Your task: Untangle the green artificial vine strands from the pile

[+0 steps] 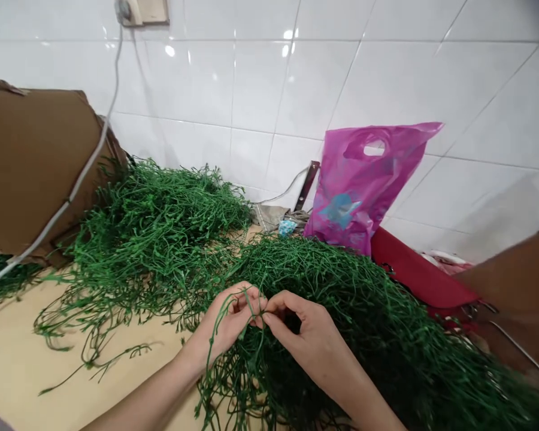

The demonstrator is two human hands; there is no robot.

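Note:
My left hand [227, 323] and my right hand [305, 338] meet at the fingertips above a large mound of green plastic vine strands [354, 305]. Both hands pinch a thin green strand [254, 305] between thumb and fingers, and other strands hang below them. The mound spreads to the right and hides the table there. A second tangled pile of the same green strands [161, 221] lies behind on the left, with loose ends trailing onto the pale wooden table [22, 365].
A brown cardboard sheet [31, 161] leans at the left, crossed by a grey cable [85, 161]. A magenta plastic bag [368, 185] stands against the white tiled wall [386, 78]. A red object [413, 269] lies behind the mound. A blurred brown shape [516, 293] fills the right edge.

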